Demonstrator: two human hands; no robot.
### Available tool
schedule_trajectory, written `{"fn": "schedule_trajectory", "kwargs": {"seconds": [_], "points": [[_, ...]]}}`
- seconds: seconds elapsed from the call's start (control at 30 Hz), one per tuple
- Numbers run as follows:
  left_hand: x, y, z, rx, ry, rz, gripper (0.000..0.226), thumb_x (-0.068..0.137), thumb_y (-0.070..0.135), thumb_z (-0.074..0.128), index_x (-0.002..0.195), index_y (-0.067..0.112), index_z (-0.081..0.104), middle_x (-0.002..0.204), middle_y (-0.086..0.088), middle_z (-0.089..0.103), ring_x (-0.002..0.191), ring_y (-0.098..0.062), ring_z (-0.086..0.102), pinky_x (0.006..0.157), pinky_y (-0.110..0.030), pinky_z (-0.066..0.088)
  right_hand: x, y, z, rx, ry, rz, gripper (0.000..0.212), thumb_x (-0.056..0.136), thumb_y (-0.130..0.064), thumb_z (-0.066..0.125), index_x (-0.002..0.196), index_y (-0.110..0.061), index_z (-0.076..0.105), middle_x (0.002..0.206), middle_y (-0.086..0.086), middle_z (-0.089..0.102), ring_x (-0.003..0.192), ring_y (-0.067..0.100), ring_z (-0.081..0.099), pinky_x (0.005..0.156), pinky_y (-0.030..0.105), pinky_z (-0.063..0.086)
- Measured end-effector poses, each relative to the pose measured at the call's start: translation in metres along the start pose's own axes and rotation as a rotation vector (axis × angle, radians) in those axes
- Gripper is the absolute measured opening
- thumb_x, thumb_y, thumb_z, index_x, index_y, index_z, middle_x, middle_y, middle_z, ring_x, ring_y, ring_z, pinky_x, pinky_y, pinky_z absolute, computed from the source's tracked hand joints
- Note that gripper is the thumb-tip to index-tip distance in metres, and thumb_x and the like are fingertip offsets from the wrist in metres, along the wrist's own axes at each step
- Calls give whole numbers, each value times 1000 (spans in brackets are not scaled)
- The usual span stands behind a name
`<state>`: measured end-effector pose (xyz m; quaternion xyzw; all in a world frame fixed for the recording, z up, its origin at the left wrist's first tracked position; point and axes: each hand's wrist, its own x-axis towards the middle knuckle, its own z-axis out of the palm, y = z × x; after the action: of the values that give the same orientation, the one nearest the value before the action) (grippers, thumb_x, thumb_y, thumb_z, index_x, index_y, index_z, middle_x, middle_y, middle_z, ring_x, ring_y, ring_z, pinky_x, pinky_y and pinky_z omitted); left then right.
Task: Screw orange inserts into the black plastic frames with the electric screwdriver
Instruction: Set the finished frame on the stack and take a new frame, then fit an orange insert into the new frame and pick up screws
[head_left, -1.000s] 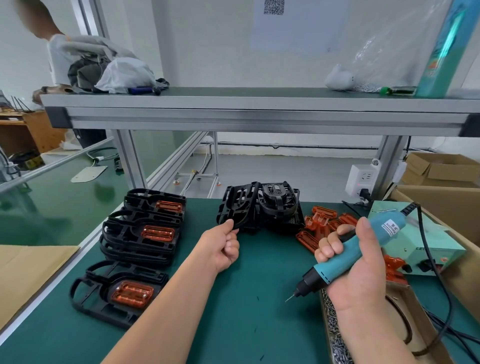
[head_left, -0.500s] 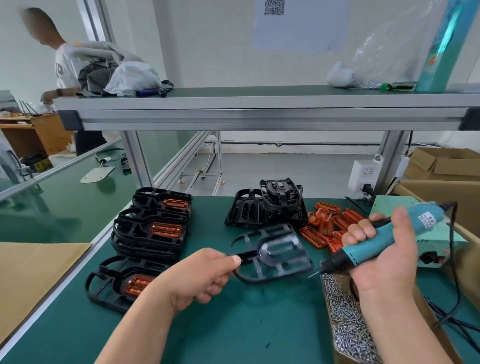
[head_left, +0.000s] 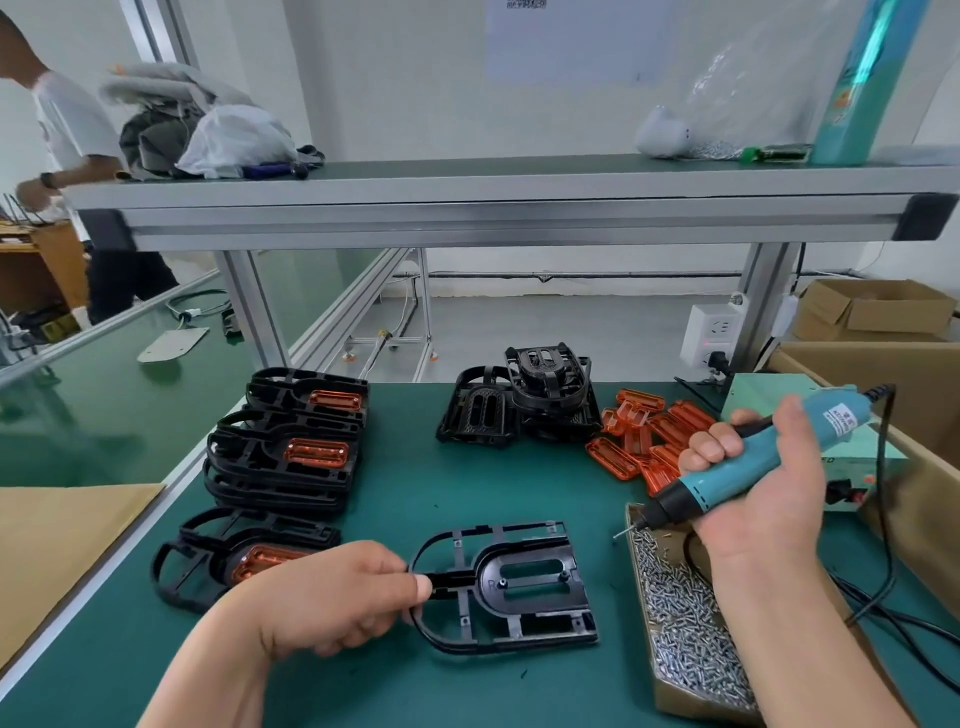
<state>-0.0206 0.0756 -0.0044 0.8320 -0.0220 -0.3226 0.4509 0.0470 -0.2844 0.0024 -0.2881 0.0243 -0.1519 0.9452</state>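
A bare black plastic frame (head_left: 511, 584) lies flat on the green mat in front of me, without an orange insert. My left hand (head_left: 332, 597) pinches its left stem. My right hand (head_left: 758, 483) grips the teal electric screwdriver (head_left: 727, 467), whose bit points down-left over the screw tray (head_left: 685, 618). Loose orange inserts (head_left: 644, 436) are heaped behind the screwdriver. Behind them, to the left, sits a pile of empty black frames (head_left: 519, 408).
Stacks of frames with orange inserts (head_left: 291, 441) stand at the left, one more (head_left: 234, 556) in front. A green power unit (head_left: 852, 452), cables and cardboard boxes (head_left: 872, 312) crowd the right. An aluminium shelf (head_left: 488, 208) spans overhead. A person (head_left: 78, 171) stands far left.
My left hand took a black frame from the back pile, drew it toward me and set it flat on the mat. The screwdriver tip dropped toward the screw tray.
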Motion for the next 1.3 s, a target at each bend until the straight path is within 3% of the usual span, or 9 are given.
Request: {"fn": "schedule_trajectory", "kwargs": {"seconds": [0.23,0.37,0.53,0.67,0.77,0.93,1.03,1.2,1.3], "points": [[-1,0,-2,54,-8,-49,48,86,70,68,83,22,73,61,5,39,51,-16,28,46,-26,21,0,0,-1,10,36,6,36,94,-53,72,80,-22,60,68,-5,45,58,11,45,55,23,43],[4,-2,-2,197,318,-12,61,85,80,62,80,19,68,61,9,48,53,-10,41,53,-27,36,-1,1,0,6,41,0,36,94,-52,72,81,-21,61,68,-5,46,59,11,46,57,23,42],[23,12,13,335,627,231,25,93,65,62,98,40,67,64,12,57,57,-4,51,61,-30,43,-2,0,0,19,52,-8,36,94,-52,73,82,-21,60,69,-4,46,59,11,46,57,23,43],[34,33,34,718,615,250,52,93,77,50,135,47,59,104,18,68,96,-1,63,82,-25,49,-2,2,0,15,53,-11,36,94,-51,73,80,-20,61,69,-3,46,59,12,46,57,24,43],[41,44,42,853,542,240,64,91,81,47,143,45,56,122,15,63,117,-11,62,92,-30,49,-1,3,0,13,47,-11,37,96,-51,71,78,-20,61,68,-3,47,58,12,47,56,24,43],[36,49,47,929,449,225,44,92,74,52,118,43,67,94,13,56,85,-8,57,75,-30,48,0,1,-2,23,52,-4,36,97,-50,70,80,-21,60,69,-3,46,59,12,46,56,24,43],[36,47,50,891,434,212,44,91,72,53,105,34,70,96,11,63,89,-10,62,82,-33,54,3,-3,-4,43,67,-20,36,96,-50,71,81,-20,59,70,-4,46,60,12,46,57,24,43],[42,60,50,870,457,238,54,91,76,51,119,34,69,108,15,70,103,-11,64,84,-30,50,5,-7,-6,64,90,-46,36,96,-50,72,79,-21,61,70,-4,47,60,13,46,58,25,42],[59,81,50,774,492,293,37,96,65,52,112,36,69,82,20,59,82,-3,55,68,-24,39,6,-7,-6,73,95,-63,35,96,-50,71,80,-20,61,70,-4,46,61,13,45,58,25,42]]}}
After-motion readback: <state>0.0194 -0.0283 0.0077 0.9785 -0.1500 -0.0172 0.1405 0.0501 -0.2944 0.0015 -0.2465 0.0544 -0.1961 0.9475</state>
